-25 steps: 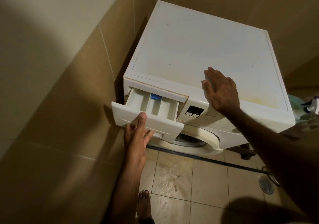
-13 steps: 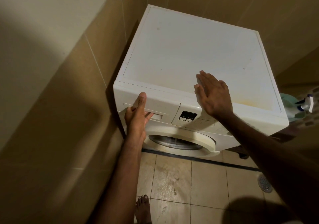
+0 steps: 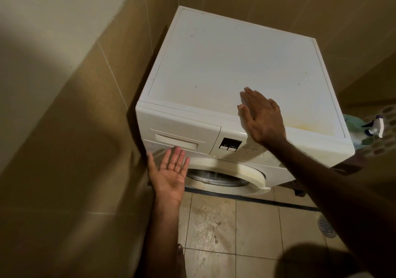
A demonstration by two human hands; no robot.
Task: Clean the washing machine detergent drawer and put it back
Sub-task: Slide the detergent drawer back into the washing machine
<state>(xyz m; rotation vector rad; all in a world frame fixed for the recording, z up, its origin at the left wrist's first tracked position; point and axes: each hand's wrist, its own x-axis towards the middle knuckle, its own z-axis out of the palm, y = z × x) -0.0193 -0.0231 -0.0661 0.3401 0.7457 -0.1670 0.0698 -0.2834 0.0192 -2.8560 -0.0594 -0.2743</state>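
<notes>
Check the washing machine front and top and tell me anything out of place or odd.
The detergent drawer sits flush in the washing machine, not askew. One oddity: a yellowish stain on the top near the front right edge. The left hand looks wet.

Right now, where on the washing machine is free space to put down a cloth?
The washing machine lid is bare from its back and left edges forward. The right hand rests flat on its front edge, right of centre. A yellowish stain lies beside that hand. The left hand hangs open below the shut detergent drawer.
</notes>
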